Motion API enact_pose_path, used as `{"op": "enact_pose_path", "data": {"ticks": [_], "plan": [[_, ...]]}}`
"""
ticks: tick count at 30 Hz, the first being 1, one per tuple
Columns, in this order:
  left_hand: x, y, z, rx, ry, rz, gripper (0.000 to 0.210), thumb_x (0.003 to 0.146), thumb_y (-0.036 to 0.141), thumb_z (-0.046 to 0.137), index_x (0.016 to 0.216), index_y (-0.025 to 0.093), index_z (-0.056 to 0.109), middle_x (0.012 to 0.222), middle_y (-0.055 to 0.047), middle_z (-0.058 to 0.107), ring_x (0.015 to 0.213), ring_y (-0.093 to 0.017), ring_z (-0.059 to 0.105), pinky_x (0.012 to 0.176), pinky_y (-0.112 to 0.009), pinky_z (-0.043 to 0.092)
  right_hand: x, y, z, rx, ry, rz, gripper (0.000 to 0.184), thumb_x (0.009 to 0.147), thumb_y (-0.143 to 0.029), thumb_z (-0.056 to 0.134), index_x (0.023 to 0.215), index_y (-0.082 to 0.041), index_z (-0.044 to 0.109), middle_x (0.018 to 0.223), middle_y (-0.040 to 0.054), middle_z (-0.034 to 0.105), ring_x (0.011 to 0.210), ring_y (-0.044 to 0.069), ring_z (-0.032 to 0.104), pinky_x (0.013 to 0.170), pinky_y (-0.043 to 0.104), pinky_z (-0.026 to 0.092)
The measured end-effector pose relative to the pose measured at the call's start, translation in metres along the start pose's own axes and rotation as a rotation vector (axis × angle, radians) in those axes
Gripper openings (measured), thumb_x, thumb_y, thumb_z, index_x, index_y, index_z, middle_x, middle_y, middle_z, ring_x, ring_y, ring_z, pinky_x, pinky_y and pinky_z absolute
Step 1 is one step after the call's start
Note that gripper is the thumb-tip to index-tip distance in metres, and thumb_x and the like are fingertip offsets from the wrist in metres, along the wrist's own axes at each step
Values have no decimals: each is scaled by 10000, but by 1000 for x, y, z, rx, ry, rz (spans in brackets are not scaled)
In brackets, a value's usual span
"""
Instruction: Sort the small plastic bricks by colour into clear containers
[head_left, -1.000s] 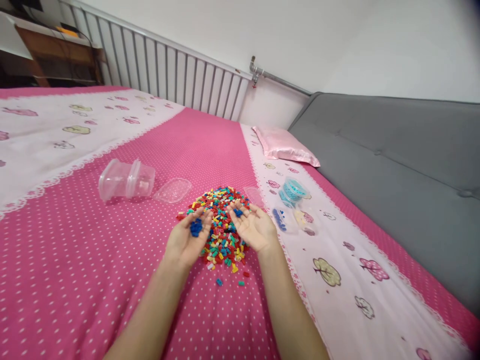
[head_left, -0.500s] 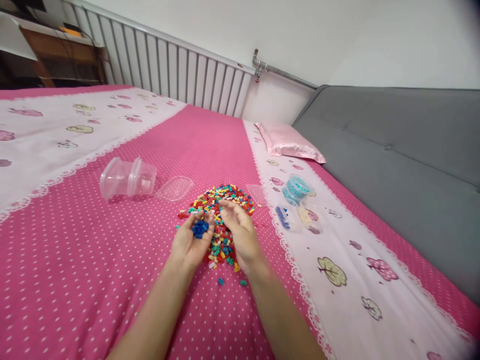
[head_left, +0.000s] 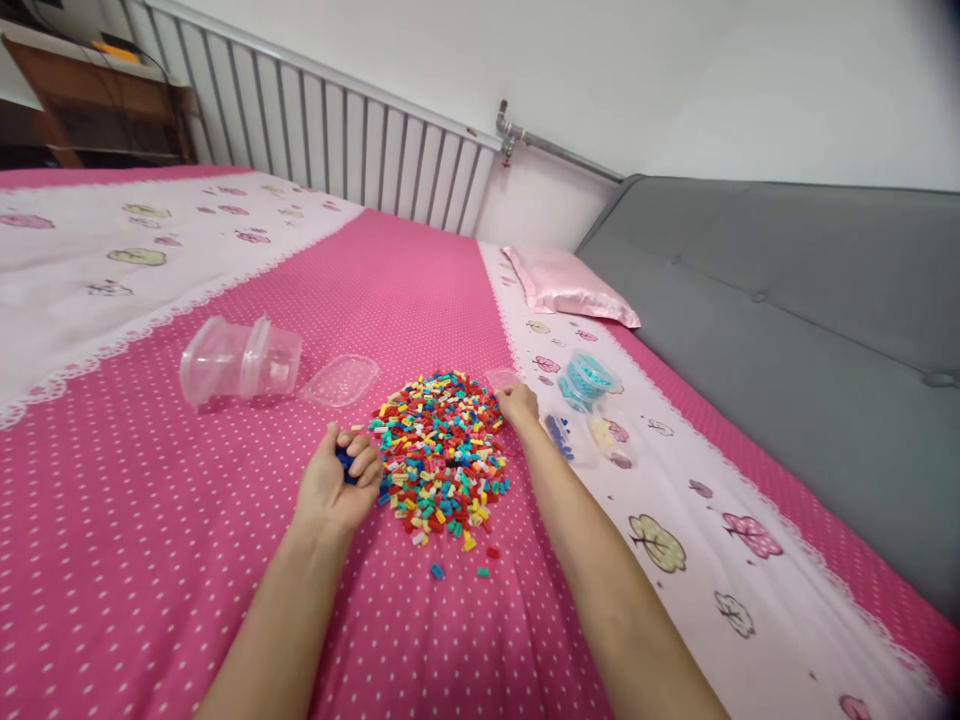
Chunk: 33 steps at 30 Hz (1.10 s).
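Left of the pile, my left hand (head_left: 339, 485) is turned palm up, its fingers curled round several dark blue toy bricks (head_left: 346, 463). A heap of small mixed-colour toy bricks (head_left: 442, 450) lies between my hands, in red, yellow, green, blue and white. My right hand (head_left: 519, 403) is at the heap's upper right edge, fingers bent and closed together; what they pinch, if anything, is hidden. Just behind that hand a clear lid (head_left: 501, 379) lies flat, partly covered by it.
Clear plastic tubs (head_left: 240, 362) lie on their side at left, beside another clear lid (head_left: 342, 381). At right stand a tub of turquoise bricks (head_left: 587, 380), a tub with blue bricks (head_left: 559, 437) and one with pale yellow pieces (head_left: 609, 437). Behind is a pink pillow (head_left: 568, 283).
My left hand has moved left off the heap and closed round the blue bricks. My right hand has moved from over the heap to its upper right edge, its fingers now drawn together.
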<state>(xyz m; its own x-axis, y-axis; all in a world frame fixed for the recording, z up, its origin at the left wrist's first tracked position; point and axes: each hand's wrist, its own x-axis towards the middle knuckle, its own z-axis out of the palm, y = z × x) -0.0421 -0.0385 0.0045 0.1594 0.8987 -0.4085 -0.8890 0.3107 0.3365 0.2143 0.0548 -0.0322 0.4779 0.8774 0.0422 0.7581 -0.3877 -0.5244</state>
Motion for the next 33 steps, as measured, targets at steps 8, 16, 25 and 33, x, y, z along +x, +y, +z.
{"op": "enact_pose_path", "data": {"ticks": [8, 16, 25, 33], "plan": [[1, 2, -2, 15, 16, 20, 340, 917, 242, 274, 587, 183, 324, 451, 59, 310, 304, -55, 250, 287, -174, 192, 2, -2, 16, -77, -11, 16, 144, 706, -223, 552, 732, -162, 679, 810, 138, 665, 797, 257, 626, 693, 338, 465], [2, 2, -4, 4, 17, 7, 333, 916, 235, 271, 592, 184, 327, 454, 60, 313, 305, -56, 258, 292, -176, 191, -16, -1, -3, 30, 39, -153, 139, 721, -241, 538, 759, -173, 653, 822, 56, 670, 815, 186, 609, 759, 285, 447], [3, 2, -4, 12, 25, 21, 326, 913, 214, 271, 593, 183, 327, 450, 62, 313, 298, -56, 260, 287, -174, 193, -38, -3, -1, 292, -171, -300, 202, 698, -195, 581, 857, -231, 701, 792, -5, 698, 695, 129, 617, 684, 244, 471], [-1, 2, 0, 22, 61, 16, 320, 912, 211, 259, 606, 175, 346, 471, 58, 307, 315, -49, 259, 289, -154, 185, -41, -12, 18, 190, -78, -315, 104, 655, -251, 667, 745, -203, 690, 775, 20, 700, 704, 151, 631, 681, 263, 474]]}}
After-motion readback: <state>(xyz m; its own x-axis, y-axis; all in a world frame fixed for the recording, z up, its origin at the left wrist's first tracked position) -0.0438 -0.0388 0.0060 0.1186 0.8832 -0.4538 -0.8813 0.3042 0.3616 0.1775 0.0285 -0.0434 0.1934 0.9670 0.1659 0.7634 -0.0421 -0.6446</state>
